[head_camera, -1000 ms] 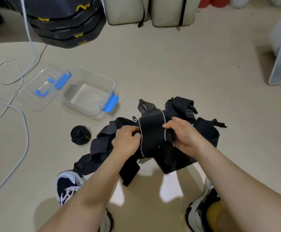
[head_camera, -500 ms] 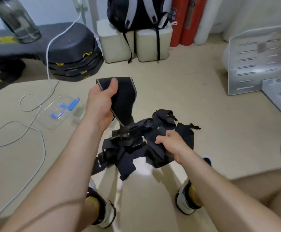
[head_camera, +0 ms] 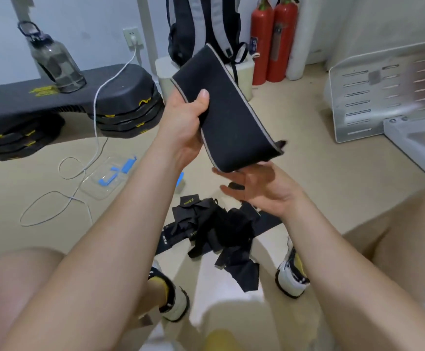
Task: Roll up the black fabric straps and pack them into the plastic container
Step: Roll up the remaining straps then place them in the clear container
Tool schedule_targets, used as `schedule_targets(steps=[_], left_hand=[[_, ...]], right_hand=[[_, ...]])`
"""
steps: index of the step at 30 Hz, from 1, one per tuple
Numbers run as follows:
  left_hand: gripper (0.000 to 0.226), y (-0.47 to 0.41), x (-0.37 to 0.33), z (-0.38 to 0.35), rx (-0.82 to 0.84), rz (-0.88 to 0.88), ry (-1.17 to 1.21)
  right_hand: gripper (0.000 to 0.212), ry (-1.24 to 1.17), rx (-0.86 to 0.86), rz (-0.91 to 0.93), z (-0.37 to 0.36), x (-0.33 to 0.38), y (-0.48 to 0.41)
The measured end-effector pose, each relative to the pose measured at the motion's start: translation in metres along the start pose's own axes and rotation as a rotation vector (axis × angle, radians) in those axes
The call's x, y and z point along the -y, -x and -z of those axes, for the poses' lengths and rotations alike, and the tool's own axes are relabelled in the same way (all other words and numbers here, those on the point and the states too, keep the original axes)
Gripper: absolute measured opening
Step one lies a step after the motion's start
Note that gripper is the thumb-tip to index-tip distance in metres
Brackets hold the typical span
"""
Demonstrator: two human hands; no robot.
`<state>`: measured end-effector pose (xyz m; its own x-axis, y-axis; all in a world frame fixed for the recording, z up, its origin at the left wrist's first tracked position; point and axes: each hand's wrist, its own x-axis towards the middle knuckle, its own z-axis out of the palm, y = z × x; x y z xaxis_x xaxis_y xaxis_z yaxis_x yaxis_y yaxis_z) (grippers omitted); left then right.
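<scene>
Beige flooring spreads beneath a seated person whose left hand [head_camera: 183, 127] grips a wide black fabric strap with grey edging [head_camera: 231, 115], thumb pressed on its upper face and fingers curled behind. The band slants down to the right hand [head_camera: 257, 188], which lies palm-up, fingers relaxed and spread, fingertips touching its lower edge. Below both hands a tangled pile of loose black fabric straps [head_camera: 214, 234] lies between the shoes, a clear plastic lid with blue clips [head_camera: 110, 176] sits beyond the left forearm, and the clear plastic container [head_camera: 181, 179] shows only a blue latch beside that forearm.
</scene>
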<state>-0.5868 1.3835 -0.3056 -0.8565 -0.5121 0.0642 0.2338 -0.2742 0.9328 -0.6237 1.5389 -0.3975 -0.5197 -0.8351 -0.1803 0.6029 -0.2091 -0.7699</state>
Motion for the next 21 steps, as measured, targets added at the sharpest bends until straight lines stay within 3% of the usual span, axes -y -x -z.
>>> schedule_targets(steps=[2,4,5,7,9,10,12,14,16,18,21], left_hand=[[0.041,0.002,0.013,0.004,-0.024,0.032,-0.147],[0.043,0.003,0.034,0.010,-0.043,0.073,-0.324],[0.043,0.004,0.046,0.014,-0.046,0.104,-0.408],[0.041,0.007,0.072,0.021,-0.003,0.177,-0.540],[0.040,0.014,0.106,0.032,0.158,0.329,-0.683],[0.036,0.018,0.125,0.038,0.297,0.438,-0.772],[0.029,0.028,0.160,0.050,0.603,0.639,-1.034],[0.006,0.037,0.185,0.056,0.776,0.787,-1.190],[0.026,0.042,0.209,0.063,0.788,0.817,-1.270],[0.032,0.043,0.226,0.070,0.701,0.788,-1.311],[0.049,0.028,0.257,0.077,0.436,0.693,-1.278]], right_hand=[[0.056,-0.234,0.057,0.069,0.006,0.004,0.009],[0.043,-0.365,-0.023,0.104,0.017,0.007,0.012],[0.040,-0.345,-0.127,0.074,0.026,0.009,0.011],[0.058,-0.079,-0.305,-0.097,0.046,0.008,0.006],[0.077,0.159,-0.341,-0.331,0.064,-0.005,0.001],[0.077,0.148,-0.327,-0.400,0.071,-0.014,-0.001],[0.063,-0.074,-0.347,-0.403,0.078,-0.033,-0.006],[0.035,-0.192,-0.550,-0.368,0.091,-0.058,-0.017],[0.030,-0.046,-0.837,-0.344,0.111,-0.087,-0.024],[0.052,0.135,-1.050,-0.367,0.124,-0.107,-0.023],[0.062,0.286,-1.177,-0.409,0.140,-0.124,-0.016]])
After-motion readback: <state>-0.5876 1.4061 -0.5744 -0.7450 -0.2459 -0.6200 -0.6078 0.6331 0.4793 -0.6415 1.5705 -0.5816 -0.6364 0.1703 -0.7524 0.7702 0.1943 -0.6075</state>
